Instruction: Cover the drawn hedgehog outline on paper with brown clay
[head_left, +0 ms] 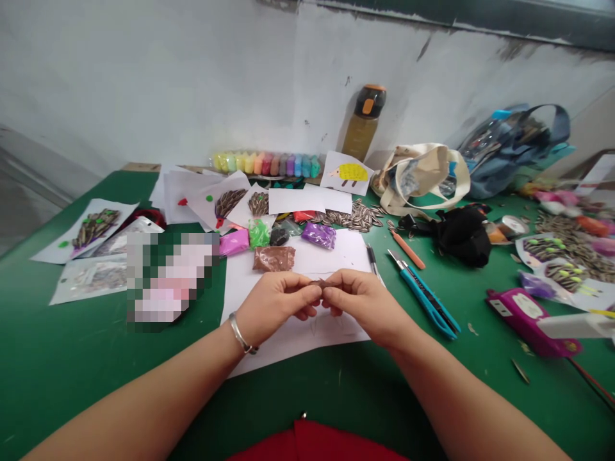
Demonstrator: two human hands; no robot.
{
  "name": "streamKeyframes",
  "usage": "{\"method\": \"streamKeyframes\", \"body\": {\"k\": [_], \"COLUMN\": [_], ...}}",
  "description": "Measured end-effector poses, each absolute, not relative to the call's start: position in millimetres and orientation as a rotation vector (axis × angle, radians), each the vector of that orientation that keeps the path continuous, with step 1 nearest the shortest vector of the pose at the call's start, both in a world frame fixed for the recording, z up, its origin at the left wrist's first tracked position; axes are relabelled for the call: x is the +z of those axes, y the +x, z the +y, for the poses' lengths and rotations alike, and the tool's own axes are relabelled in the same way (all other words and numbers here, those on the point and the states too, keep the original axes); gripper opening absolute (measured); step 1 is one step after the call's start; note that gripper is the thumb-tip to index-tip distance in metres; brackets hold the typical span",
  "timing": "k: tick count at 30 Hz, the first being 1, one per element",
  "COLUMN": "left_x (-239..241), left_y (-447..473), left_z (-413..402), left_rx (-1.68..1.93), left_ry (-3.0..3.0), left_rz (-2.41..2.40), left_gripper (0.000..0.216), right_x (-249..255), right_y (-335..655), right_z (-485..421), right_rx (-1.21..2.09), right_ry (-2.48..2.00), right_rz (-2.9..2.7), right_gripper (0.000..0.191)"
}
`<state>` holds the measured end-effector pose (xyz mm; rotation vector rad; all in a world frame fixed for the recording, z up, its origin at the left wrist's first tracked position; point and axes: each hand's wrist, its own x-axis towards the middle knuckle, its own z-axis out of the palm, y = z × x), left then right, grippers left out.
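A small piece of brown modelling clay [319,282] is pinched between the fingertips of my two hands. My left hand [281,299], with a silver bangle at the wrist, grips its left side. From the other side my right hand [369,306] closes thumb and fingers on it. Below both hands lies a white sheet of paper [269,352] with faint pencil lines. Just beyond my left hand is a brown clay packet [273,258]. Purple [319,235], green [259,232] and pink packets [234,242] sit farther back. The fingers hide part of the clay.
Right of the paper lie a pen [372,259], a blue utility knife [425,294] and an orange tool [407,248]. A sunflower seed pile [358,216] is behind. A bottle [364,121], a cream bag [418,173] and a magenta glue gun [533,320] stand around. Seed-covered pictures [96,227] lie left.
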<state>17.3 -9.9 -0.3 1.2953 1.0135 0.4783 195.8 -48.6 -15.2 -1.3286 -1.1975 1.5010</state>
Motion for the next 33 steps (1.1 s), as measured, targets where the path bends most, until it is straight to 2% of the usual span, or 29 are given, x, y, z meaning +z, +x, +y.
{"method": "streamKeyframes", "body": {"k": [5, 10, 15, 18, 22, 23, 27, 31, 33], "left_x": [1.4, 3.5, -0.7, -3.8, -4.3, -3.8, -1.4, 0.7, 1.7], "left_y": [18.0, 17.9, 18.8, 18.3, 17.9, 18.0, 19.0, 18.3, 17.6], "left_z": [-10.5, -11.0, -13.2, -13.8, -12.9, -12.7, -12.4, -11.4, -11.0], "left_rx": [0.496, 0.500, 0.420, 0.405, 0.428, 0.419, 0.380, 0.439, 0.454], "left_ry": [1.287, 1.263, 1.264, 1.219, 1.116, 1.114, 1.205, 1.243, 1.244], "left_rz": [1.055, 1.056, 1.005, 0.984, 1.023, 1.021, 1.007, 1.033, 1.033], "left_gripper": [0.013, 0.014, 0.021, 0.031, 0.059, 0.057, 0.023, 0.017, 0.016], "right_x": [-13.9, -12.6, -14.8, -14.9, -14.2, -14.5, -17.4, -19.3, -18.5], "right_y": [199.3, 203.5, 198.4, 198.0, 200.7, 200.8, 199.5, 200.1, 200.8], "right_z": [-49.5, -49.2, -48.1, -46.9, -45.2, -45.0, -45.6, -47.1, -47.6], "right_rx": [1.536, 1.616, 1.459, 1.404, 1.414, 1.425, 1.466, 1.581, 1.636], "right_ry": [-1.335, -1.345, -1.342, -1.381, -1.373, -1.367, -1.319, -1.231, -1.214], "right_rz": [-1.187, -1.196, -1.288, -1.292, -1.247, -1.246, -1.229, -1.124, -1.127], "right_gripper": [0.020, 0.047, 0.022, 0.020, 0.021, 0.021, 0.021, 0.035, 0.033]}}
